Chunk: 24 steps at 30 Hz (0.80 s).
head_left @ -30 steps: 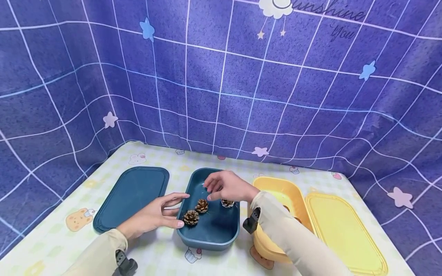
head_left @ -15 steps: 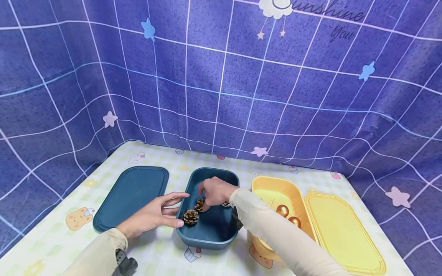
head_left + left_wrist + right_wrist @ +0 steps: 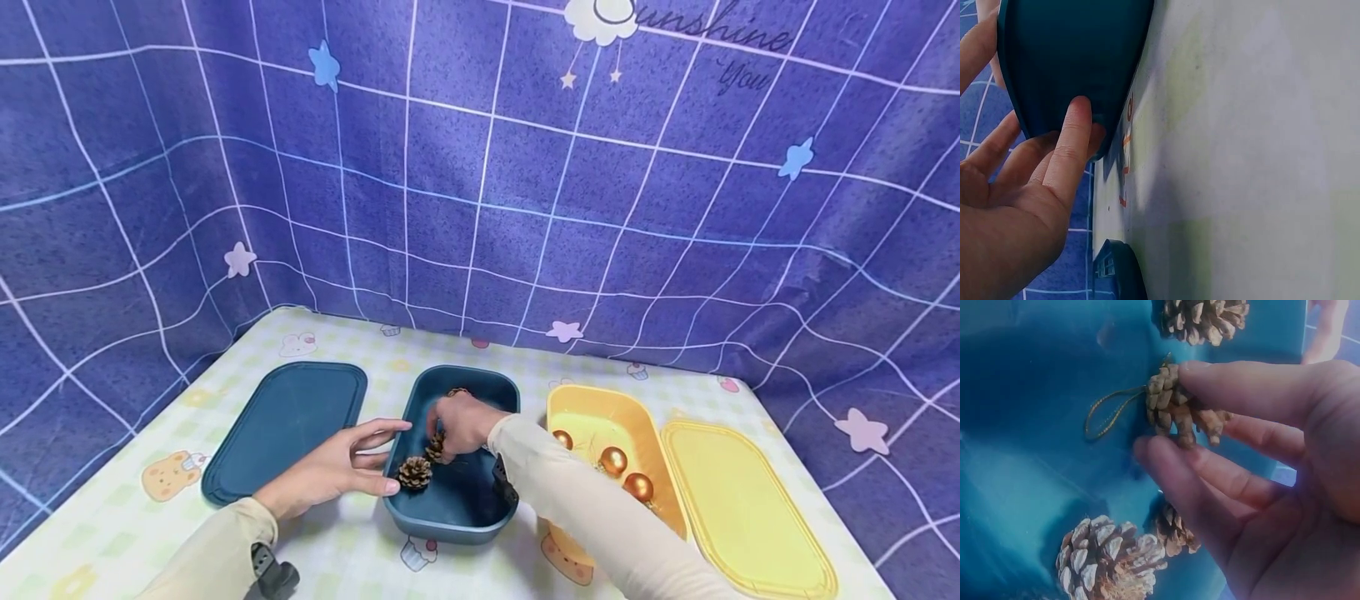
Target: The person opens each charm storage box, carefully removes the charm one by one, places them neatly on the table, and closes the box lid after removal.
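A dark blue box (image 3: 453, 529) stands in the middle of the table with pine cones in it. My right hand (image 3: 467, 421) is down inside it, pinching a brown pine cone (image 3: 1169, 403) between thumb and fingers. A gold loop of cord (image 3: 1107, 419) trails from that cone. One more pine cone (image 3: 414, 473) lies by the near left wall. Below my fingers in the right wrist view are a white-tipped pine cone (image 3: 1110, 559) and a partly hidden smaller cone (image 3: 1175, 531). My left hand (image 3: 330, 467), fingers extended, touches the box's left side.
To the right stands a yellow box (image 3: 600, 400) holding several shiny copper-coloured balls (image 3: 613, 460), partly covered by my right sleeve. A yellow lid (image 3: 750, 508) lies beyond it. Left of the blue box is a dark blue lid (image 3: 292, 425). A blue grid-patterned curtain (image 3: 480, 233) rises behind the table.
My right hand has moved left and down within the blue box, from empty fingers to pinching a pine cone. More balls show in the yellow box. The left hand stays put.
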{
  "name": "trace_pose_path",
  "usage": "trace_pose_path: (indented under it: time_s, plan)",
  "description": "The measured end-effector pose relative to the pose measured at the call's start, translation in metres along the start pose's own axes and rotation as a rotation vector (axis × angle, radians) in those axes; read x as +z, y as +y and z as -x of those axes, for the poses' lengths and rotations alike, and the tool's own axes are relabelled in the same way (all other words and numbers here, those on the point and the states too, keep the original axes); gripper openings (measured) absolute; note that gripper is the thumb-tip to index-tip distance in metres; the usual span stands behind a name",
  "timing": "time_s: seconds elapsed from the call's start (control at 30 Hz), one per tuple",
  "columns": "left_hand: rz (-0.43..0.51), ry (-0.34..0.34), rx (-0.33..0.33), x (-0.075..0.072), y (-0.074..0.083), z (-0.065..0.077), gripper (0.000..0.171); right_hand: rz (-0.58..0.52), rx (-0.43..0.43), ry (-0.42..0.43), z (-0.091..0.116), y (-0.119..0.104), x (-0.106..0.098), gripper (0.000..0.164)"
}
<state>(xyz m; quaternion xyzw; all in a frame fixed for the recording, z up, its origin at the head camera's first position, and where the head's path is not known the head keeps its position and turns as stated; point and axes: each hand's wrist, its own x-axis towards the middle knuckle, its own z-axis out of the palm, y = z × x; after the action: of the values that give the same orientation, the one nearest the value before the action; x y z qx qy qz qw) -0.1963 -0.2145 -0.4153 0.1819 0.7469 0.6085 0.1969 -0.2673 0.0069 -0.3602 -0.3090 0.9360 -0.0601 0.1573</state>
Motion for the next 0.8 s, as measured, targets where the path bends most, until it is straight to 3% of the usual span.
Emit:
trace_pose_path:
  time_s: [0.13, 0.47, 0.8]
  plan:
    - [0.007, -0.006, 0.001, 0.001, 0.0, 0.0, 0.083, -0.002, 0.011, -0.01, 0.0, -0.001, 0.002, 0.024]
    - [-0.026, 0.012, -0.018, 0.002, -0.002, 0.0, 0.082, 0.006, -0.074, 0.011, 0.007, 0.008, -0.006, 0.026]
    - [-0.021, 0.007, -0.009, 0.0, 0.001, 0.0, 0.083, -0.012, -0.201, 0.059, 0.035, 0.003, -0.028, 0.03]
